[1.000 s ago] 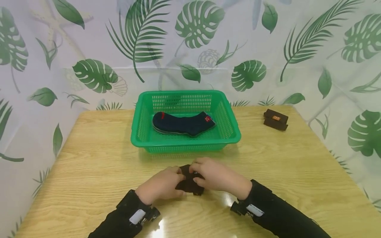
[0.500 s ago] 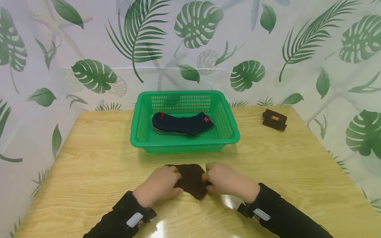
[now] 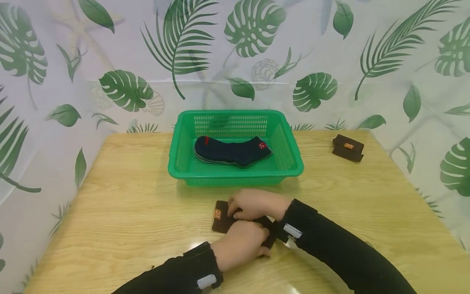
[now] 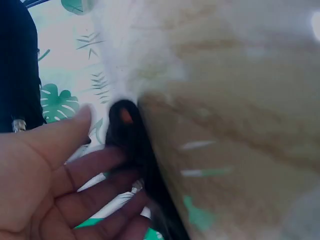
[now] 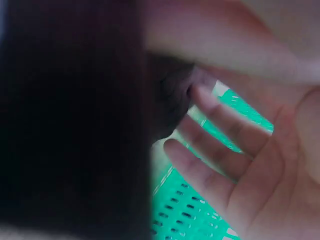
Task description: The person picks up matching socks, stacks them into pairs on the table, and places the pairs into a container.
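Observation:
A dark brown sock (image 3: 220, 222) with an orange label lies on the table in front of the basket, its middle covered by both hands. My right hand (image 3: 253, 204) is over its middle from the far side. In the right wrist view its fingers (image 5: 200, 172) are spread and fairly straight, and one touches the dark cloth. My left hand (image 3: 240, 243) crosses in front, at the sock's right end. In the left wrist view its fingers (image 4: 95, 192) lie extended against the sock (image 4: 142, 165), with the thumb apart from it.
Behind the hands stands a green plastic basket (image 3: 235, 181) with a navy pair of socks (image 3: 231, 151) in it. A folded brown sock bundle (image 3: 348, 148) with an orange label lies at the table's back right. A leaf-print cloth hangs behind the table.
The sock, stretched between both hands half a second ago, now lies with its orange label showing at the left. My left hand has moved right, my right hand left, so they overlap.

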`<state>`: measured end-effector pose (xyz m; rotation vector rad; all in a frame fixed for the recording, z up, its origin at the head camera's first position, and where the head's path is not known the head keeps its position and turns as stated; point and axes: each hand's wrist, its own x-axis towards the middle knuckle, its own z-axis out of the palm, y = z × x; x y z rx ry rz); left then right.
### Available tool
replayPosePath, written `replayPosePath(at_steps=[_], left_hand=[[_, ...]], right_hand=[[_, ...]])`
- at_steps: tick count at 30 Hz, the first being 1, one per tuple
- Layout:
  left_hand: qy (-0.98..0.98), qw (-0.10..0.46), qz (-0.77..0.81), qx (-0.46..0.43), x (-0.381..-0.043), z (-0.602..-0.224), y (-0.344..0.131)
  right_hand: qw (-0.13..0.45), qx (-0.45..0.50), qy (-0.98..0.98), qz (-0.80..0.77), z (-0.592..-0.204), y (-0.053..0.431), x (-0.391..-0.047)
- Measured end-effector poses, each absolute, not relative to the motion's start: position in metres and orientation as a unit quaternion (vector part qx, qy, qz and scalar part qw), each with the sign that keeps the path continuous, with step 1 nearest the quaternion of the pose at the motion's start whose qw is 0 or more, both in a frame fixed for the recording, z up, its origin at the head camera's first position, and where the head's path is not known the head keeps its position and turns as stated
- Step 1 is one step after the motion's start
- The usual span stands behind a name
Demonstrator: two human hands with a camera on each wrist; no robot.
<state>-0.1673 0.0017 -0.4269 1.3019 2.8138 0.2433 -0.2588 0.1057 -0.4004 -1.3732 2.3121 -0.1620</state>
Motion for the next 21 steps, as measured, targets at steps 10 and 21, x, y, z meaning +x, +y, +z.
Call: replayPosePath(at_steps=[10, 21], left_hand=[[0.887, 0.091, 0.090, 0.443, -0.176, -0.420, -0.028], [0.933, 0.009, 0.059, 0.354, -0.199, -0.418, -0.074]], right_hand=[[0.225, -0.313, 0.922, 0.030, -0.386, 0.146, -0.235], [0.259, -0.272, 0.927, 0.012, -0.381, 0.167, -0.223]])
